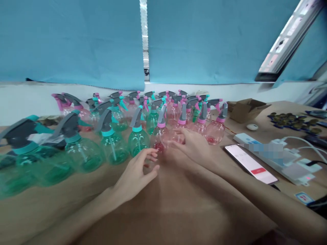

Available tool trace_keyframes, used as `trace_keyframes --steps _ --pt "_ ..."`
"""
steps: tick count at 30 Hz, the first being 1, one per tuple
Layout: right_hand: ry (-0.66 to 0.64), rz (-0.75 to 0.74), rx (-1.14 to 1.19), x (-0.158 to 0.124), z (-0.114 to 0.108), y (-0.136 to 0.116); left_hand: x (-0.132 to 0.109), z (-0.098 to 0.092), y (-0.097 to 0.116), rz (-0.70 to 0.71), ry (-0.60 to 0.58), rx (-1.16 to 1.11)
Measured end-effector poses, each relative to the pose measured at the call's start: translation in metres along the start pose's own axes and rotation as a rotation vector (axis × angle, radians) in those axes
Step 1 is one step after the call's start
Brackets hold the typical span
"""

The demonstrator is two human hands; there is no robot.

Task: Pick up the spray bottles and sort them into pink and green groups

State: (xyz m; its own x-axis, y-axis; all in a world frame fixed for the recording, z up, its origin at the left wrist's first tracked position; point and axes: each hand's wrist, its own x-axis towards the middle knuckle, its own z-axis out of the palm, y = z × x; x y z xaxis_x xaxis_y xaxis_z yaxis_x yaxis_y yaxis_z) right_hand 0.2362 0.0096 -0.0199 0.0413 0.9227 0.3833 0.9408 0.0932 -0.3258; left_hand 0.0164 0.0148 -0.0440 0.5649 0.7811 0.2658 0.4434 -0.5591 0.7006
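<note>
Rows of spray bottles stand upright on a brown table. My left hand (139,173) is open, fingers apart, just in front of a green bottle (138,137) and a pink bottle (160,136) with a grey trigger. My right hand (191,144) is open too, its fingers bent near the front of another pink bottle (176,134); whether the fingertips touch it is unclear. Further right are two more pink bottles, the outer one (215,131) at the row's end. Larger green bottles (85,153) line the left, blurred at the edge.
A lit phone (250,163) lies right of my right forearm, beside a white power strip (270,156) with cables. Behind are an open cardboard box (245,110), a small white object (252,127) and a cluster of small brownish pieces (293,121). Blue curtains (204,41) hang behind.
</note>
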Motion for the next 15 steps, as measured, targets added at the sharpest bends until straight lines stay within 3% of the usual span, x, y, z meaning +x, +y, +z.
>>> trace_keyframes --steps 7,15 --pt "0.099 0.086 0.048 -0.005 -0.008 0.048 0.028 0.022 0.008 -0.106 -0.001 -0.127" --pt "0.011 0.192 0.068 0.026 0.015 0.039 0.040 0.043 0.018 -0.114 -0.023 -0.182"
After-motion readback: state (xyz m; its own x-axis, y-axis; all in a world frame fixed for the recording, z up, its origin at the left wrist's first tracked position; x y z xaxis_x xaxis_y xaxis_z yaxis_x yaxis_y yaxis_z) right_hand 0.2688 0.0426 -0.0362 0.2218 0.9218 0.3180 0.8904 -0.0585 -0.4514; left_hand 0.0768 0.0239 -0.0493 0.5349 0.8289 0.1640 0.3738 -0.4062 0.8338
